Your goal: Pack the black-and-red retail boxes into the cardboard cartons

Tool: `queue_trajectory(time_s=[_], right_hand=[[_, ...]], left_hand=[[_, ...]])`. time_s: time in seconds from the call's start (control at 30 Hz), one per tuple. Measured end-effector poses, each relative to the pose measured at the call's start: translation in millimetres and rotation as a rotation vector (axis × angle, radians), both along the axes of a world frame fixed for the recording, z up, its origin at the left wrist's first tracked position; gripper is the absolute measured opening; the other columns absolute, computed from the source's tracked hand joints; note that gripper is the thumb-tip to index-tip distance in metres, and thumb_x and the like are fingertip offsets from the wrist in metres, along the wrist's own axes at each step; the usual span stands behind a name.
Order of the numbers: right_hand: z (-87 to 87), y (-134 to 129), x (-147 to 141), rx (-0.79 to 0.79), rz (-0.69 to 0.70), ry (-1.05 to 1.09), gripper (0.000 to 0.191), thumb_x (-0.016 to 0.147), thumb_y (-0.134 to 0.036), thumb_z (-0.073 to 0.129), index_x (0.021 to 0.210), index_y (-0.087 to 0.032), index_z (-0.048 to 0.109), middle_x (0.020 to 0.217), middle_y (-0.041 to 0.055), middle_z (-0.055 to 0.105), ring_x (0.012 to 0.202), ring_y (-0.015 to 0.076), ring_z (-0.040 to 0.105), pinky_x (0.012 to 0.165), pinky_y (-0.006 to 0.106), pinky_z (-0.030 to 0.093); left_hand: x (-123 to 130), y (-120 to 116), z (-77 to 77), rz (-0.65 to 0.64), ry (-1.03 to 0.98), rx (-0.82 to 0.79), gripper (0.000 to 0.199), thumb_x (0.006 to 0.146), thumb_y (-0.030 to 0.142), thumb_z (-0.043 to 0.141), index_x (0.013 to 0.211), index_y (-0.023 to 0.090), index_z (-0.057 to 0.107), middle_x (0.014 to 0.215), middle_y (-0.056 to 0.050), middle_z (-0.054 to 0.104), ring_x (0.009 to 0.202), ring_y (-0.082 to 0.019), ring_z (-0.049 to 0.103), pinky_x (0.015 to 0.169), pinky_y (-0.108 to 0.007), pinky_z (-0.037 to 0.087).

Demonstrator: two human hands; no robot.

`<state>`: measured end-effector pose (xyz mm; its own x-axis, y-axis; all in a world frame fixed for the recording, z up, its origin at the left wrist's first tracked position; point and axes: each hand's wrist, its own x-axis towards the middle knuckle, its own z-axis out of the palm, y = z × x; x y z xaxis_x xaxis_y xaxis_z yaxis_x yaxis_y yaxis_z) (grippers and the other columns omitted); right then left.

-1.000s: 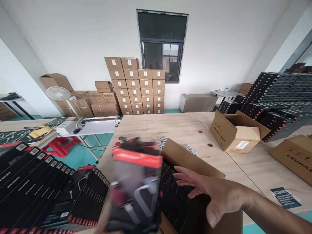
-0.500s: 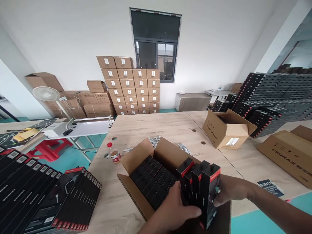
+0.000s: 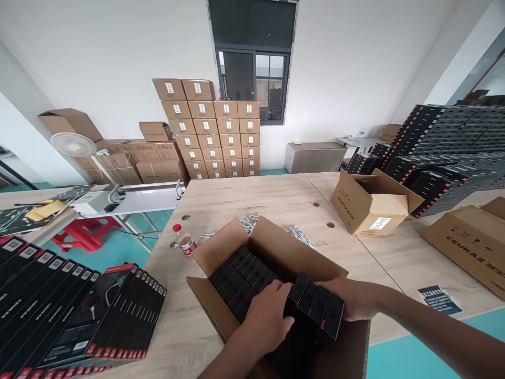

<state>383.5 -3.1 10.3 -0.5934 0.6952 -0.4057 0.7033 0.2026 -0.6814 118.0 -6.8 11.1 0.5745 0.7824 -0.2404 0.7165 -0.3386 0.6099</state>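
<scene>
Several slim black boxes (image 3: 317, 305) with red edges are squeezed side by side between my two hands, tilted and partly down inside an open cardboard carton (image 3: 215, 310). Their left side is gripped by my left hand (image 3: 270, 316), fingers bent and thumb toward me. My right hand (image 3: 339, 296) presses in from the far right, its fingertips partly hidden behind the row. Packed black boxes (image 3: 240, 276) fill the carton's left part in rows. Dark shadow covers the carton's near right part under the held row.
A bottle with a red cap (image 3: 184, 241) and bagged metal parts (image 3: 300, 237) stand beside the carton. Rows of black packages (image 3: 130, 310) line the left. Two open cartons (image 3: 366, 205) and a dark printed card (image 3: 438, 300) lie on the right.
The held black boxes have gone down into the carton and tipped, so their ends now face up toward me. Both hands have moved with them. The view has shifted slightly.
</scene>
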Motion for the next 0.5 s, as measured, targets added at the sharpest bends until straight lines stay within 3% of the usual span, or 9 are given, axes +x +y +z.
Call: queue_trajectory(time_s=[0.1, 0.2, 0.27, 0.33, 0.4, 0.5], right_hand=[[11.1, 3.7, 8.5, -0.164, 0.003, -0.085, 0.102, 0.057, -0.015, 0.071, 0.153, -0.028, 0.037, 0.115, 0.0043, 0.074, 0.1, 0.0297, 0.07, 0.078, 0.035, 0.054], [16.0, 5.7, 10.9, -0.209, -0.009, -0.027, 0.131, 0.052, -0.027, 0.084, 0.162, -0.026, 0.013, 0.145, 0.0105, 0.059, 0.126, 0.0351, 0.059, 0.104, 0.043, 0.048], [13.2, 5.4, 5.3, -0.232, -0.032, -0.039, 0.133, 0.055, -0.036, 0.087, 0.163, -0.024, 0.009, 0.159, 0.0134, 0.043, 0.138, 0.0371, 0.049, 0.113, 0.046, 0.041], [5.6, 4.9, -8.0, -0.217, -0.057, -0.14, 0.129, 0.06, -0.042, 0.085, 0.162, -0.018, 0.011, 0.16, 0.0186, 0.04, 0.137, 0.0392, 0.049, 0.112, 0.049, 0.042], [-4.5, 5.3, -27.2, -0.131, -0.032, -0.285, 0.125, 0.061, -0.044, 0.086, 0.161, -0.011, 0.019, 0.151, 0.0252, 0.049, 0.132, 0.0431, 0.054, 0.107, 0.052, 0.046], [-17.4, 8.2, -54.7, 0.001, 0.07, -0.491, 0.12, 0.056, -0.042, 0.09, 0.156, -0.007, 0.032, 0.133, 0.027, 0.064, 0.121, 0.0466, 0.062, 0.099, 0.053, 0.051]], left_hand=[[0.9, 0.8, -0.3, -0.029, -0.001, 0.065, 0.08, 0.078, 0.016, 0.057, 0.153, 0.031, 0.037, 0.14, -0.008, 0.054, 0.125, -0.029, 0.056, 0.106, -0.049, 0.047], [1.7, 1.4, -4.0, -0.112, 0.024, 0.215, 0.082, 0.081, 0.012, 0.052, 0.156, 0.035, 0.031, 0.152, -0.008, 0.045, 0.13, -0.028, 0.051, 0.109, -0.048, 0.046], [1.1, 1.3, -10.1, -0.192, 0.097, 0.323, 0.076, 0.08, 0.012, 0.052, 0.152, 0.032, 0.04, 0.156, -0.011, 0.043, 0.132, -0.033, 0.049, 0.107, -0.054, 0.046], [-0.2, 0.8, -18.5, -0.255, 0.178, 0.386, 0.07, 0.075, 0.012, 0.057, 0.143, 0.025, 0.052, 0.16, -0.017, 0.037, 0.138, -0.039, 0.044, 0.107, -0.061, 0.043], [-1.2, -0.3, -25.8, -0.296, 0.216, 0.402, 0.065, 0.072, 0.014, 0.061, 0.137, 0.018, 0.059, 0.164, -0.023, 0.029, 0.144, -0.042, 0.037, 0.112, -0.067, 0.036], [-2.4, -3.5, -24.5, -0.258, 0.189, 0.402, 0.07, 0.076, 0.013, 0.058, 0.145, 0.019, 0.052, 0.166, -0.02, 0.025, 0.15, -0.038, 0.03, 0.118, -0.066, 0.029]])
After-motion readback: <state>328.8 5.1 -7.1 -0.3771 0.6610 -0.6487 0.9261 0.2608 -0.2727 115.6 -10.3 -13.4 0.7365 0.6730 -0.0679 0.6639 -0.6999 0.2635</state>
